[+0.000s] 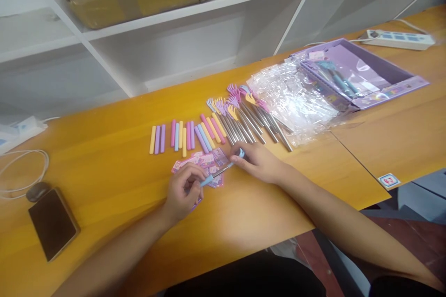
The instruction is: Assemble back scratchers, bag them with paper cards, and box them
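Backscratcher [220,172]: one, bright metal rod, blue grip, held between both hands over glossy printed cards [205,161].
Left hand [184,190]: closed round the grip.
Right hand [256,162]: pinched on the claw end.
Done, we judge: this one joined; in the purple box [393,92], a bagged set [343,81], probably finished, though film blurs it.
Left, we judge: smooth pastel handle tubes [188,134]; bare claw-headed rods [252,125]; crinkled clear bags [292,97].
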The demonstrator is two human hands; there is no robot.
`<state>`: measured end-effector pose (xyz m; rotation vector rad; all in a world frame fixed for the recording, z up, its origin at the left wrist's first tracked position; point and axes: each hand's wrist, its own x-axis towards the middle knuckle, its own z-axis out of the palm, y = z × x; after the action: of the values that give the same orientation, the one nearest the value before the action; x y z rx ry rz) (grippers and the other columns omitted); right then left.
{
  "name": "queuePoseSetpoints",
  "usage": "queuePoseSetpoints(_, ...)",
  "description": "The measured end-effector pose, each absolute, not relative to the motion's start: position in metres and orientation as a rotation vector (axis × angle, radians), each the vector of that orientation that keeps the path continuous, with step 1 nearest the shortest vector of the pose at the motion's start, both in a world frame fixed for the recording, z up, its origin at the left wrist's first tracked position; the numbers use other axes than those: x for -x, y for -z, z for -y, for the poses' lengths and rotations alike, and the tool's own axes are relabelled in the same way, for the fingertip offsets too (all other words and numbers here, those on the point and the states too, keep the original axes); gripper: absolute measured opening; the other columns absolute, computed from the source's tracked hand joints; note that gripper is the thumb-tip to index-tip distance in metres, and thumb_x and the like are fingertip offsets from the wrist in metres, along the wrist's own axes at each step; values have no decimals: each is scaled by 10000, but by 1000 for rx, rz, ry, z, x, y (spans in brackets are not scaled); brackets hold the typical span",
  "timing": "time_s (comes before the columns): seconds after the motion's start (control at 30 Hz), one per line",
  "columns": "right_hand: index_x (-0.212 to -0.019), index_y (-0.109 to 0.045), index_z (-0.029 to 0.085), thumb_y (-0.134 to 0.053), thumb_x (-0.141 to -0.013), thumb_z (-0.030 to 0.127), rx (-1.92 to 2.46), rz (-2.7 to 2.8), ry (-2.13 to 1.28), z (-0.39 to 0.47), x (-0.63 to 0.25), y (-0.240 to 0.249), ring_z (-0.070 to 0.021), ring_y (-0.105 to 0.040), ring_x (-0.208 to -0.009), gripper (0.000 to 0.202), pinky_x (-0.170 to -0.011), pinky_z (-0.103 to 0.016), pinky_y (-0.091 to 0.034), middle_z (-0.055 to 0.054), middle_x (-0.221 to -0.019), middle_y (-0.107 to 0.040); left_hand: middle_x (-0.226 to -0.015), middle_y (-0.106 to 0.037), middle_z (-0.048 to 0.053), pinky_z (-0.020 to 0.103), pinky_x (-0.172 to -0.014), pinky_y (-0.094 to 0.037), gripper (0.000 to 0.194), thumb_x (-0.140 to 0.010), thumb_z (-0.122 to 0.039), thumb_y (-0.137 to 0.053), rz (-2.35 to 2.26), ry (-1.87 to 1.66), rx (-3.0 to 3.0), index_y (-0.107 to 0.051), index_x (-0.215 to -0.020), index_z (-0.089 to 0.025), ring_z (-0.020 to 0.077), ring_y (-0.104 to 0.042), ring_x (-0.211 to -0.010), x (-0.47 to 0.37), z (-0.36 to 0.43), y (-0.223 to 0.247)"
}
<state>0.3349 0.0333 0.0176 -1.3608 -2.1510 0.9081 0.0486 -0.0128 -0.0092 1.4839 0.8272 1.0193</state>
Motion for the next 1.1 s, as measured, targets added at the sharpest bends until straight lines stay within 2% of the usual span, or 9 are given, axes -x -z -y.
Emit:
queuePoseSetpoints(0.23, -1005, -672, 191, -464, -1078, 658, 1333, 2148, -899, -33, -333, -16, -170, -599, -609, 516, -632, -300, -374, -23, -720, -698, -1087, -617, 50, 157, -437, -486, 147, -1046, -144, -493, -831, -1018, -1486, -633, -1010, -170, 39, -635, -547, -48, 13, 8)
queuePoseSetpoints(0.87, -1037, -658, 190, -495, -1081, 636, 1309, 2160, -931, -31, -333, -11, -197, -696, -714, 476, -674, -307, -440, -70, -878, -781, -1056, -618, 57, 142, -430, -474, 145, -1048, -157, -506, -822, -1038, -1489, -635, -981, -152, 32, -627, -517, -51, 12, 2)
queuePoseSetpoints(1.03, -1016, -643, 196, -502, -1079, 630, 1301, 2162, -929, -31, -333, -10, -196, -685, -690, 460, -662, -311, -434, -69, -862, -773, -1063, -630, 65, 149, -430, -482, 143, -1053, -197, -530, -834, -1030, -1476, -639, -974, -150, 39, -634, -523, -51, 13, 3)
queuePoseSetpoints(1.1, -1075, -637, 197, -531, -1067, 631, 1286, 2133, -955, -30, -331, -13, -195, -679, -680, 447, -663, -313, -442, -62, -864, -769, -1077, -635, 71, 162, -435, -501, 142, -1058, -225, -545, -823, -1044, -1459, -641, -982, -152, 49, -642, -531, -50, 12, 5)
